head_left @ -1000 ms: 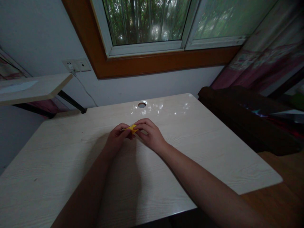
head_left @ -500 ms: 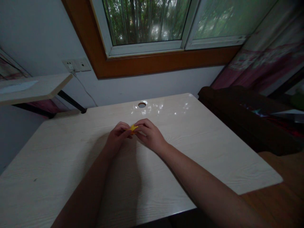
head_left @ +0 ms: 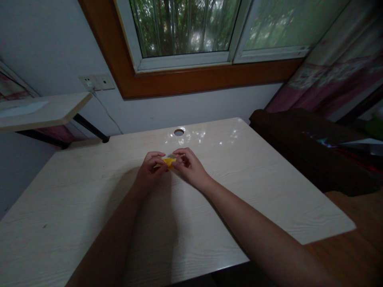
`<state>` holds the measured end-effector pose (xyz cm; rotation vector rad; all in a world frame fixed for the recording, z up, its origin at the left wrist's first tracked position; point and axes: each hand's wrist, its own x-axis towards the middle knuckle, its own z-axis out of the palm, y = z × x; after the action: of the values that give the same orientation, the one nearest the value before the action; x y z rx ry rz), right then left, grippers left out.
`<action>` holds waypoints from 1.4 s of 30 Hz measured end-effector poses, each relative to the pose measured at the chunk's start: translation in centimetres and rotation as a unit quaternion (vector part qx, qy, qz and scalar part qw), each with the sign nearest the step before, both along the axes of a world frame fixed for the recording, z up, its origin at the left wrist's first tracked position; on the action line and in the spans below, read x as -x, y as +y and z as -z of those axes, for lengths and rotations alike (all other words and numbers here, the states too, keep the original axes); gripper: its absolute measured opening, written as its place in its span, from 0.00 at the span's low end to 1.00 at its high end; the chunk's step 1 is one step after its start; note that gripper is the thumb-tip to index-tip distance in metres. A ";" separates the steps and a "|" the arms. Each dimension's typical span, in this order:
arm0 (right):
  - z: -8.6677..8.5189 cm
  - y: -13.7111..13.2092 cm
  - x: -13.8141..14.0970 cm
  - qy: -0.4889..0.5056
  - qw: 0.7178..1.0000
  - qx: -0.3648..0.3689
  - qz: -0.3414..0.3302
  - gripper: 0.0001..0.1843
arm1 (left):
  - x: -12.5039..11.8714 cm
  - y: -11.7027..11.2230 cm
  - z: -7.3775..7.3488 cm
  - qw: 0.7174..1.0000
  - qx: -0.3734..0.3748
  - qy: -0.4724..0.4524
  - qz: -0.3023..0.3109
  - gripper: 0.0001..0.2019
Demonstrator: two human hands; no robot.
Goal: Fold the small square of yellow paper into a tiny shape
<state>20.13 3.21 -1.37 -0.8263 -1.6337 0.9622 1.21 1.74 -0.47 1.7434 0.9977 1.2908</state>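
Observation:
A small piece of yellow folded paper [head_left: 169, 162] is held between my two hands, above the middle of the pale wooden desk [head_left: 254, 199]. My left hand [head_left: 152, 166] pinches its left side between thumb and fingers. On the opposite side, my right hand [head_left: 188, 162] grips the paper with thumb and bent fingers. The fingertips of both hands cover its ends, so its full shape is hidden.
A round cable hole [head_left: 178, 132] is cut near the desk's back edge. At left, a raised shelf [head_left: 68, 107] stands on black legs. Behind the desk are a wall socket [head_left: 97, 82] with a cable and a window [head_left: 185, 59]. Dark furniture [head_left: 299, 151] adjoins the right side.
The yellow paper has turned and now shows a broader, flatter face instead of a pointed shape. The fingers of both hands have shifted their hold; the arms stay almost in place.

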 end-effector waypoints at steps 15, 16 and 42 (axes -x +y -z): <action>-0.1 0.2 -0.2 -0.039 0.999 0.011 -0.032 0.06 | 0.1 0.0 0.0 0.999 -0.043 0.005 0.021 0.05; 0.0 0.2 -0.2 -0.032 0.999 0.020 -0.030 0.06 | 0.0 -0.1 -0.1 0.999 -0.030 -0.016 0.029 0.05; -0.8 0.2 -0.1 0.244 0.911 0.306 -0.133 0.08 | 0.0 -0.2 -0.1 0.996 -0.065 0.003 0.059 0.07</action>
<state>20.27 3.45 -0.56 -0.6890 -1.0196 1.7708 1.23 1.56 -0.38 1.8760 0.8155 1.3007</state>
